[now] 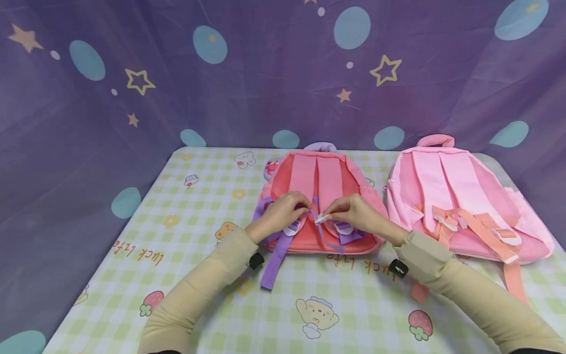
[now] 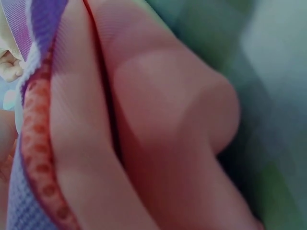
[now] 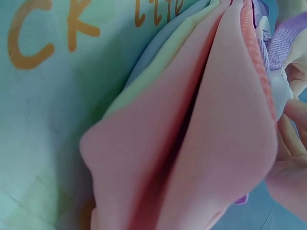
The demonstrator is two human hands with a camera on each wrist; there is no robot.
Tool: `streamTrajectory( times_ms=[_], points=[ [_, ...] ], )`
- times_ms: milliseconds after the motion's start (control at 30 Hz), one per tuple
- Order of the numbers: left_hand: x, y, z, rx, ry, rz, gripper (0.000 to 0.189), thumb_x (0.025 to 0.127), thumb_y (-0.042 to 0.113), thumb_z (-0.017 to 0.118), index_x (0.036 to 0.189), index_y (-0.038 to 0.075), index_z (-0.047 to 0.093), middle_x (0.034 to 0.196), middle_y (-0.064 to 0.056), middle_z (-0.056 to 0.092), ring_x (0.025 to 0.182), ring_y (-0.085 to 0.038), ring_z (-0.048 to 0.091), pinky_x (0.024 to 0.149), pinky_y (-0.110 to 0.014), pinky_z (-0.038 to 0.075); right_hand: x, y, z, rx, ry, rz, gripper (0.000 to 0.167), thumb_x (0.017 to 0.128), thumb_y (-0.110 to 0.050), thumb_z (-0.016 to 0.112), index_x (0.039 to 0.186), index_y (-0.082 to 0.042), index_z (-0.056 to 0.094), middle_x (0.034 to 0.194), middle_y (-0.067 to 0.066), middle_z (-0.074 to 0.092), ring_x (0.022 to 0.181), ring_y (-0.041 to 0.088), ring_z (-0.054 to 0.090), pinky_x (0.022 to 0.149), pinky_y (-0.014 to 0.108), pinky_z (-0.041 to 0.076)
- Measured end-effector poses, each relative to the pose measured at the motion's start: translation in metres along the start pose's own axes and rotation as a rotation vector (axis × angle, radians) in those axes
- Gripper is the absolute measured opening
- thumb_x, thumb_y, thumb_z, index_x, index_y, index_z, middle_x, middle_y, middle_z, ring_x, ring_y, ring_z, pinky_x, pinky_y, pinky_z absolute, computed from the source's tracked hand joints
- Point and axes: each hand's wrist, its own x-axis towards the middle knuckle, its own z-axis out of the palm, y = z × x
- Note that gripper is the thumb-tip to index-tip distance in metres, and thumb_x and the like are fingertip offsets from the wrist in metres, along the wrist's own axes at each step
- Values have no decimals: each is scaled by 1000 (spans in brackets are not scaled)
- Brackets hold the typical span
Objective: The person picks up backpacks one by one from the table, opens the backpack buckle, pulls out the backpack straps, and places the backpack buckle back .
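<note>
A coral-pink backpack [image 1: 305, 167] lies on the table with its shoulder straps facing up. Over its middle, my left hand [image 1: 285, 211] pinches a thin purple strap [image 1: 313, 213]. My right hand [image 1: 358, 214] comes from the other side and holds a white plastic buckle [image 1: 321, 219] between thumb and fingers, where the purple strap meets it. In the right wrist view the right hand [image 3: 292, 153] touches the white buckle [image 3: 279, 93], with purple webbing [image 3: 288, 43] above. The left wrist view mostly shows the backpack's pink side [image 2: 163, 105]; fingers appear at its left edge.
To the right lies a second, lighter pink backpack [image 1: 482, 187] with orange straps [image 1: 473, 228]. A loose purple strap end [image 1: 274, 265] hangs onto the green checked tablecloth [image 1: 199, 275]. A purple patterned curtain [image 1: 283, 88] stands behind the table.
</note>
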Motion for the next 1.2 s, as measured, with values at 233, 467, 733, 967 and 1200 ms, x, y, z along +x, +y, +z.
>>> streamTrajectory(
  times_ms=[233, 467, 733, 967, 1200],
  points=[
    [-2, 0, 0, -29, -14, 88, 12, 82, 9, 62, 92, 7, 67, 91, -1, 63, 92, -14, 55, 85, -26, 42, 1, 0, 0, 0, 27, -3, 10, 80, 3, 60, 87, 2, 68, 82, 12, 67, 74, 22, 61, 61, 19, 48],
    [-3, -1, 3, -69, -26, 135, 11, 83, 10, 61, 92, 8, 67, 93, -1, 64, 95, -14, 54, 87, -25, 40, 2, 2, 0, 17, 35, -3, 10, 80, 2, 60, 86, 2, 68, 82, 12, 67, 75, 24, 62, 62, 20, 49],
    [-4, 0, 3, -72, -13, 155, 10, 83, 8, 61, 90, 7, 67, 90, -1, 65, 93, -14, 55, 86, -25, 40, 1, 1, 0, 28, 22, -13, 9, 80, 2, 60, 86, 3, 68, 82, 12, 67, 77, 25, 63, 64, 20, 49],
    [-3, 4, 3, -64, -2, 122, 9, 83, 7, 60, 88, 5, 67, 88, -2, 65, 90, -14, 56, 83, -25, 42, 0, 1, 0, 11, 18, -3, 10, 79, 3, 61, 87, 3, 68, 83, 12, 67, 76, 14, 62, 61, 19, 48],
    [-3, 5, 3, -61, 24, 80, 9, 84, 7, 59, 88, 6, 67, 88, -2, 64, 89, -14, 57, 82, -25, 44, -1, 0, -1, -12, 6, 16, 12, 80, 3, 60, 89, 4, 67, 86, 13, 66, 81, 14, 62, 67, 19, 48]
  ],
)
